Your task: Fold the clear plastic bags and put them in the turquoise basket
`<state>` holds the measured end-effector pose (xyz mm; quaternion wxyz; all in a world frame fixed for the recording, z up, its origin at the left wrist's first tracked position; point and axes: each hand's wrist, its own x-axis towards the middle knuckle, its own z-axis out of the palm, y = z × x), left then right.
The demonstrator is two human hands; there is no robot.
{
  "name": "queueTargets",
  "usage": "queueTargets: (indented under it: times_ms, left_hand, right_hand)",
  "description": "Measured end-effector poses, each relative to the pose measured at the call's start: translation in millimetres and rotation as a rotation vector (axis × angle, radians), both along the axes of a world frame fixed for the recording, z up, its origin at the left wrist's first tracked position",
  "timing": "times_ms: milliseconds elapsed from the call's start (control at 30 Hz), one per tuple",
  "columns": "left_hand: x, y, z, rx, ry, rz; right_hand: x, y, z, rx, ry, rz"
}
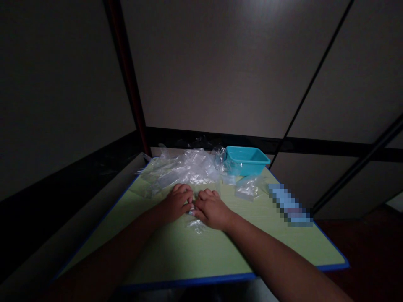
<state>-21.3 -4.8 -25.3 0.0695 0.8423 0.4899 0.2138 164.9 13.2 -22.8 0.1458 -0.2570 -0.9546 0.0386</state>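
Observation:
Over the middle of the green table [163,256], my left hand [176,203] and my right hand [211,209] meet with their fingertips close together. Both are closed on a clear plastic bag [197,225], part of which sticks out below the fingers toward me. A small whitish bit shows at the right thumb; what it is I cannot make out. Just beyond the hands lies a loose heap of clear plastic bags [195,165], crumpled and overlapping.
A turquoise plastic basket [247,167] stands at the far right of the heap, with another clear bag [248,188] in front of it. A blurred-out bluish flat item [289,205] lies along the right edge. Panelled walls [214,75] rise behind and to the left.

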Motion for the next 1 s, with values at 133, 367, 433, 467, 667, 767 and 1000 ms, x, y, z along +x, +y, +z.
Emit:
queueTargets:
  times_ms: [133,367,433,467,667,767,1000]
  left_hand:
    - [-2,1,-2.0,0.003,-0.010,-0.015]
    - [0,-2,1.0,0.004,-0.024,-0.029]
    - [1,-3,1.9,-0.001,-0.026,-0.024]
    - [1,-3,1.9,0.000,-0.027,-0.025]
    - [0,-2,-2.4,0.028,-0.031,-0.029]
    - [0,-2,-2.9,0.025,-0.022,-0.027]
    - [1,-4,-0.9,0.018,-0.015,-0.024]
  right_hand:
    - [1,-2,2.7,-0.004,0.011,0.016]
    - [4,-3,7.6,-0.099,0.058,0.067]
    - [7,1,7.6,-0.137,0.088,0.073]
    - [9,4,7.9,-0.165,0.108,0.073]
    - [27,15,15.9,-0.321,0.165,0.063]
    - [27,12,17.8,-0.323,0.118,0.071]
    - [26,13,12.9,-0.278,0.089,0.011]
